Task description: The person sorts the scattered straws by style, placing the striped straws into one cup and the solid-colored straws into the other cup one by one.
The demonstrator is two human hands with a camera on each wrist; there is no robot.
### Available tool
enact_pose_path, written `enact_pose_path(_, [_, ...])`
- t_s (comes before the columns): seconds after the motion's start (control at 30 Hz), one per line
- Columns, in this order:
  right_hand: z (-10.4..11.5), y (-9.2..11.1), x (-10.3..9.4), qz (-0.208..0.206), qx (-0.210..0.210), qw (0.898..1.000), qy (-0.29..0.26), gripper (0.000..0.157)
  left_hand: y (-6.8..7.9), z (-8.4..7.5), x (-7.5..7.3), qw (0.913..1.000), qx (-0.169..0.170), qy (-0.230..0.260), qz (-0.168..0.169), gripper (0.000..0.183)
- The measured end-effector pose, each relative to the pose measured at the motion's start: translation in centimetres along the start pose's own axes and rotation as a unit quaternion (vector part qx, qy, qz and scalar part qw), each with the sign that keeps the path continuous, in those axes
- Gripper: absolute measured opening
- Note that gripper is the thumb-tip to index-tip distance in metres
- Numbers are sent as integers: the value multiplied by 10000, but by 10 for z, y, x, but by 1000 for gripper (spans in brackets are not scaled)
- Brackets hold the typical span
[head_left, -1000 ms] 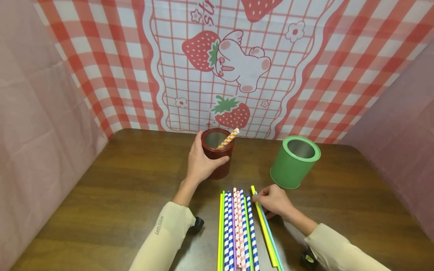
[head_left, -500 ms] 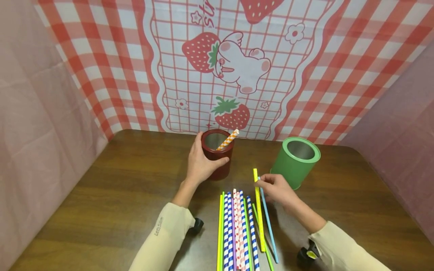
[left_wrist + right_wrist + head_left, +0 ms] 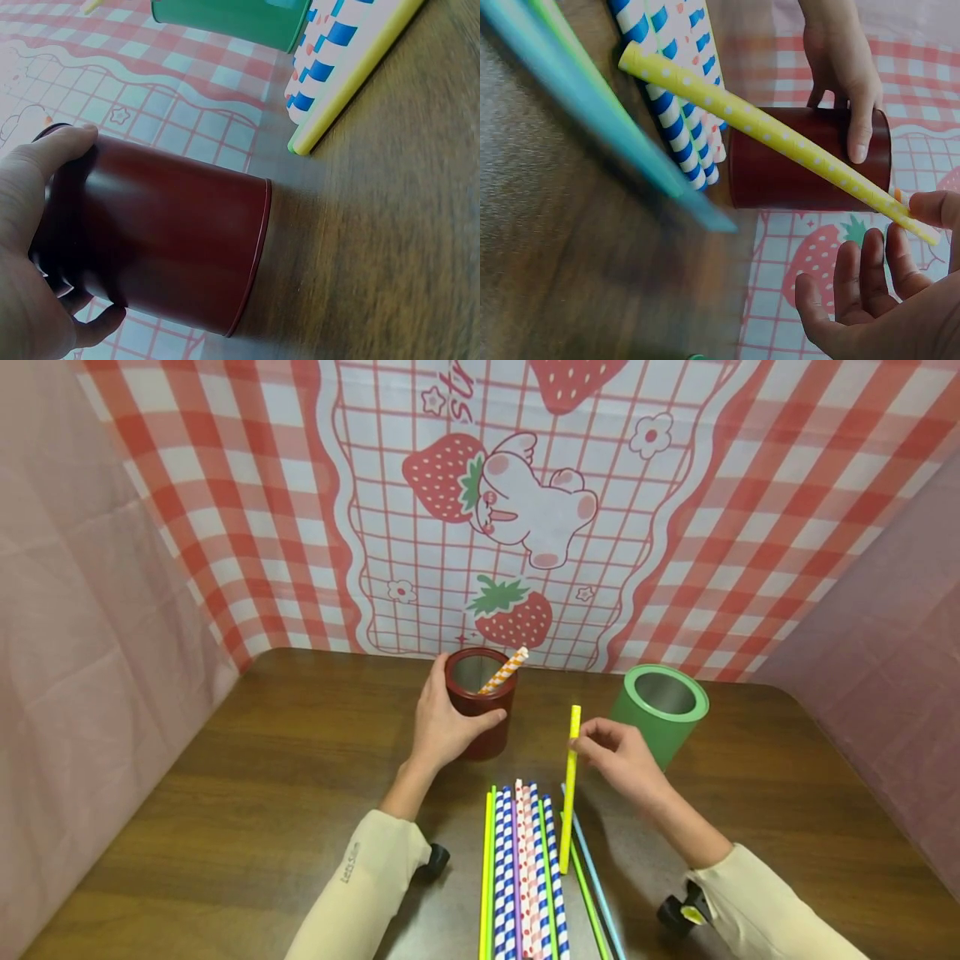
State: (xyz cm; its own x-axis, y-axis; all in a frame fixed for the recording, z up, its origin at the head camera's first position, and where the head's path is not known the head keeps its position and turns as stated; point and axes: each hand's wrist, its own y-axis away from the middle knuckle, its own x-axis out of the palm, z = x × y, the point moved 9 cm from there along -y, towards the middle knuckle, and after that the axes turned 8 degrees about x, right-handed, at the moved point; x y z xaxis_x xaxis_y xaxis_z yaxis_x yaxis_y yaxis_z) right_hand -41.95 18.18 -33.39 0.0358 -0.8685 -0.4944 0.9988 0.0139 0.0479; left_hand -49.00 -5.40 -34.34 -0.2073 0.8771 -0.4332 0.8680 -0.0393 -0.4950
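Note:
My left hand (image 3: 441,722) grips a dark red can (image 3: 489,742), its thumb along the near side and fingers round the left. Leaning inside the can is an orange-and-white paper straw (image 3: 504,671). Between thumb and forefinger of my right hand (image 3: 624,760) is a yellow paper straw (image 3: 569,806) with white dots, raised near its upper end; the other fingers are spread in the right wrist view. That straw slants in front of the red can (image 3: 780,180) there. A light blue straw (image 3: 597,885) and a green straw (image 3: 588,893) lie below it on the table.
A row of several straws (image 3: 525,877), blue-striped, pink, purple, green and yellow, lies in front of me. A green can (image 3: 670,739) stands behind my right hand on the wooden table (image 3: 300,760). A checked strawberry cloth (image 3: 517,502) hangs behind.
My right hand has lifted the yellow straw and moved it up and away from me. The blue straw came partway, then dropped back beside the green one. The left hand stays on the can.

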Motion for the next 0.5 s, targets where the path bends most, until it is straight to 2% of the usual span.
enact_pose_path(0.23, [13, -2, -10, -206, -100, 9997, -99, 20, 0, -1, 0, 10000, 7, -15, 26, 112])
enact_pose_path(0.5, [39, -5, -24, -354, -157, 9988, -285, 27, 0, -1, -1, 10000, 32, -8, -11, 112])
